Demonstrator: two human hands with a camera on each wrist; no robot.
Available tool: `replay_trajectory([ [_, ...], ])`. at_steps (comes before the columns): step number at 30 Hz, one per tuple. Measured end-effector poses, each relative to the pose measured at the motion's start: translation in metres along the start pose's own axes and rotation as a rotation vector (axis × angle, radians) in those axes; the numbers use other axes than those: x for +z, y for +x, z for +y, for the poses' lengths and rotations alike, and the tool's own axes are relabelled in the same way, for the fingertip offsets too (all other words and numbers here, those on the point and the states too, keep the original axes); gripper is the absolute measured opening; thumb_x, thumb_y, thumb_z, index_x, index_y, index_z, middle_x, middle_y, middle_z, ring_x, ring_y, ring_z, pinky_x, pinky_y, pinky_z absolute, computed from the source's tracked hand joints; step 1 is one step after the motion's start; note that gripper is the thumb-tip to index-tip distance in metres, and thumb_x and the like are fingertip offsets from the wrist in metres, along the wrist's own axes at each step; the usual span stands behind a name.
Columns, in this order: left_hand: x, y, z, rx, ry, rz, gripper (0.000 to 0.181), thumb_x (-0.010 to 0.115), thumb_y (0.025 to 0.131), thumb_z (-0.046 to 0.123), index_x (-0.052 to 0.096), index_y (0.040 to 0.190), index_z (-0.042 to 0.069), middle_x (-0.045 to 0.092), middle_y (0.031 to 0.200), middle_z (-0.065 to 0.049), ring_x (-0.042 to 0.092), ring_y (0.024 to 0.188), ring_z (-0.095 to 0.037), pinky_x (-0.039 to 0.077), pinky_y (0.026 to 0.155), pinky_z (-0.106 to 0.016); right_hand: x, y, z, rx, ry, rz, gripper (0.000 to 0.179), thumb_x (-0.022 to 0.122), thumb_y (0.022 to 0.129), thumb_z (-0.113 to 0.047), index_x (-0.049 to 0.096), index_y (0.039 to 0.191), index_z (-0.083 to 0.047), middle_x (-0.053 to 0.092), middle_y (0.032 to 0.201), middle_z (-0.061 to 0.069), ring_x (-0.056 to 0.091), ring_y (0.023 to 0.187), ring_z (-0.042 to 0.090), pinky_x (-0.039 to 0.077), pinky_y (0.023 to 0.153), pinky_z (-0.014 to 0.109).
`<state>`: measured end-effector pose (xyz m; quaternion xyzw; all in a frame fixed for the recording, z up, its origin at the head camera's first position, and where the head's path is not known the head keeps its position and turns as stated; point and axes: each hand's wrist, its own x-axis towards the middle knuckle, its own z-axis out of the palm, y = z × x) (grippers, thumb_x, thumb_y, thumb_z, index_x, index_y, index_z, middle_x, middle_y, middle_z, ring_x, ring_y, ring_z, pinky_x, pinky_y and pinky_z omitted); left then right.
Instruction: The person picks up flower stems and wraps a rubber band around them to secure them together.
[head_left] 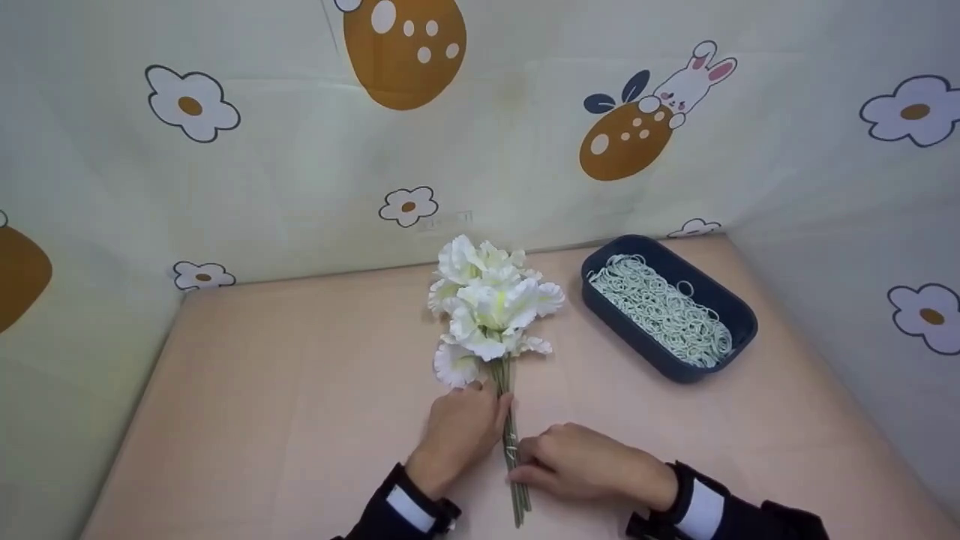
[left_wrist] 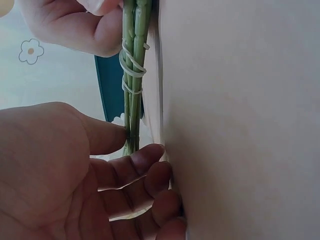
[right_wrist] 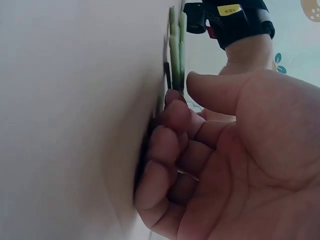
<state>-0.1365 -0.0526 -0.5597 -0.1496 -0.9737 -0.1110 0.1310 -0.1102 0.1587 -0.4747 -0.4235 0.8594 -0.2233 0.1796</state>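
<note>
A bunch of white artificial flowers [head_left: 495,300] lies on the table, blooms toward the back wall and green stems [left_wrist: 130,110] toward me. A pale rubber band [left_wrist: 132,67] winds several times around the stems, seen between the hands in the left wrist view. Just below the blooms, my left hand [head_left: 466,424] pinches the stems between thumb and forefinger, its other fingers curled near the tabletop. Lower down, my right hand [head_left: 581,461] holds the stems beside the band with thumb and curled fingers. Cut stem ends [right_wrist: 176,45] stick out past it in the right wrist view.
A dark blue box [head_left: 637,349] full of pale rubber bands [head_left: 664,311] stands at the back right of the peach-coloured table [head_left: 300,390]. Patterned cloth [head_left: 300,172] with flowers and a rabbit walls off the back and both sides.
</note>
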Motion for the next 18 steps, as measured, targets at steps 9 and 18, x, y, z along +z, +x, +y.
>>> replay_trajectory([
  [9, -0.097, -0.001, 0.012, -0.021, -0.067, 0.087, 0.035, 0.071, 0.11, 0.04, 0.069, 0.097, 0.007, 0.074, 0.084, -0.011, 0.069, 0.068, -0.029, 0.054, 0.053, -0.04, -0.044, -0.016, 0.003, 0.026, -0.079, 0.147, 0.017, 0.069, 0.113, -0.028, 0.074, 0.104, -0.015, 0.077, 0.093, -0.004, 0.066, 0.084, 0.005, 0.061, 0.079, 0.03],
  [18, -0.131, -0.006, -0.017, -0.015, -0.006, 0.331, 0.036, 0.08, 0.103, 0.039, 0.073, 0.11, 0.004, 0.078, 0.109, -0.017, 0.077, 0.092, -0.035, 0.063, 0.065, -0.046, -0.078, -0.036, 0.012, 0.108, -0.212, 0.425, 0.023, 0.069, 0.112, -0.029, 0.075, 0.127, -0.013, 0.079, 0.134, 0.01, 0.073, 0.131, 0.034, 0.061, 0.112, 0.059],
])
